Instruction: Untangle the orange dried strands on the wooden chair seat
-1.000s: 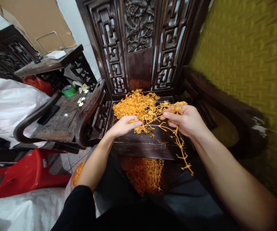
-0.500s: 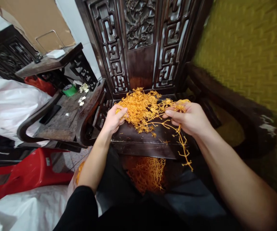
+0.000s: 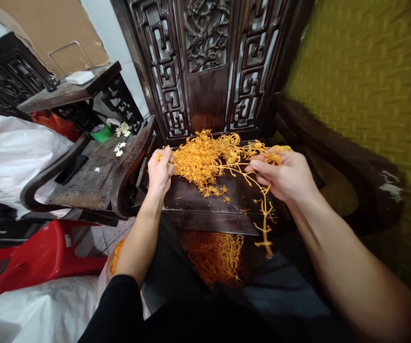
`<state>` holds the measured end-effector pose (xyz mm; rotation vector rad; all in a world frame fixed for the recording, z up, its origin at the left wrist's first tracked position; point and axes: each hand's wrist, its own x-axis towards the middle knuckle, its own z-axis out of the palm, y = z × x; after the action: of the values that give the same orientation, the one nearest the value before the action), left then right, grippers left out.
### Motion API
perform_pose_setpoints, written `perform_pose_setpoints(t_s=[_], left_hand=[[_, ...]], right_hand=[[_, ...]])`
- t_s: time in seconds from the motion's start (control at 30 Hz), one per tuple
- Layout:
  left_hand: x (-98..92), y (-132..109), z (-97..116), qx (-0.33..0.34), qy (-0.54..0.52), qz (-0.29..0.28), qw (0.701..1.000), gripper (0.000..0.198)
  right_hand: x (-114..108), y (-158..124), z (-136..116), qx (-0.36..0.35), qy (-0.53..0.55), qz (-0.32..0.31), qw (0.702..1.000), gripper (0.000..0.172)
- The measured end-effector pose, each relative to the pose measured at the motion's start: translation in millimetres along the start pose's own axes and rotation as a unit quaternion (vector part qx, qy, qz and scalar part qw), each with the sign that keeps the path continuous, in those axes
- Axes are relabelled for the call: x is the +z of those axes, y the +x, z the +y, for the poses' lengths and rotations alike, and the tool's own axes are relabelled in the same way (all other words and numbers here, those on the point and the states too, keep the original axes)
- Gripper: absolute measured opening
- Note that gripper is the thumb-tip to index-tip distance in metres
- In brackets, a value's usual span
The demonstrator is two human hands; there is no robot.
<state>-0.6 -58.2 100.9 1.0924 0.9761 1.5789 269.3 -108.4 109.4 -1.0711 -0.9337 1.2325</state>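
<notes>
A heap of orange-yellow flower-like pieces (image 3: 200, 159) lies on the dark wooden chair seat (image 3: 191, 202). My left hand (image 3: 160, 172) is closed at the heap's left edge, and orange pieces show between its fingers. On the right, my right hand (image 3: 278, 174) grips a bunch of branching orange stems (image 3: 265, 209), thumb pressed against the fingers. One stem hangs below that hand past the seat's front edge, while others stretch left to the heap. Between my legs, below the seat, sits a tangle of thin orange stems (image 3: 219, 257).
The chair's carved back (image 3: 207, 97) rises behind the heap. On the left are a second wooden chair with a green tape roll (image 3: 101, 133) and white flower pieces (image 3: 120, 146), a red plastic stool (image 3: 48, 252) and white sacks (image 3: 12, 157). A yellow woven surface (image 3: 369, 81) fills the right.
My left hand has moved left, pulling away from the heap with orange pieces in its grip. The right hand has shifted slightly right, and its hanging stem now points more straight down.
</notes>
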Motion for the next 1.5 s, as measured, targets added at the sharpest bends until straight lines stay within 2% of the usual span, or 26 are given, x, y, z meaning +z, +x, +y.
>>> perform_pose_setpoints(t_s=[0.13,0.23,0.3,0.37,0.43,0.53,0.57,0.63,0.83,0.97,1.07,1.13,1.23,1.33,1.4,1.5], left_hand=[[-2.0,-6,1,-0.067,0.022,-0.109,0.992,0.040],[8.8,-19,-2,-0.149,0.086,-0.220,0.960,0.046],[18.9,-27,-4,-0.167,0.142,-0.274,0.936,0.049],[27.1,-31,-4,-0.157,0.183,-0.299,0.923,0.042],[29.1,-30,-1,-0.137,0.162,-0.269,0.939,0.041],[19.2,-22,8,-0.090,0.025,-0.152,0.984,0.048],[14.4,-19,11,-0.076,-0.016,-0.122,0.989,0.049],[7.2,-15,13,-0.064,-0.049,-0.104,0.991,0.045],[13.6,-25,4,-0.126,0.017,-0.174,0.976,0.043],[21.7,-29,0,-0.209,0.023,-0.243,0.947,0.046],[27.1,-32,-4,-0.227,0.058,-0.284,0.930,0.052],[29.6,-34,-6,-0.195,0.097,-0.282,0.934,0.049],[29.0,-34,-5,-0.105,0.186,-0.255,0.943,0.041],[20.8,-26,-2,-0.015,0.271,-0.226,0.936,0.037],[9.0,-15,0,0.033,0.309,-0.183,0.933,0.034],[-14.7,2,4,0.050,0.273,-0.070,0.958,0.033]], right_hand=[[-1,-4,-2,-0.003,-0.016,-0.050,0.999,0.031],[4,-8,2,-0.012,-0.039,-0.072,0.997,0.028],[8,-10,6,-0.013,-0.052,-0.085,0.995,0.028],[10,-10,8,-0.011,-0.067,-0.095,0.993,0.029],[7,-8,7,-0.017,-0.071,-0.075,0.995,0.030],[-3,-3,1,-0.037,-0.043,-0.018,0.998,0.031],[-7,-2,-3,-0.043,-0.032,-0.008,0.999,0.031],[-10,-2,-8,-0.046,-0.019,-0.008,0.999,0.032],[2,-10,-6,-0.024,-0.040,-0.060,0.997,0.029],[4,-11,4,-0.016,-0.077,-0.094,0.992,0.028],[3,-11,8,-0.002,-0.105,-0.123,0.987,0.026],[6,-12,8,0.000,-0.105,-0.113,0.988,0.027],[13,-12,5,0.013,-0.060,-0.080,0.995,0.032],[18,-9,3,0.047,-0.026,-0.082,0.995,0.036],[12,-6,0,0.050,-0.022,-0.079,0.995,0.035],[-6,0,-7,0.031,-0.006,-0.039,0.999,0.034]])
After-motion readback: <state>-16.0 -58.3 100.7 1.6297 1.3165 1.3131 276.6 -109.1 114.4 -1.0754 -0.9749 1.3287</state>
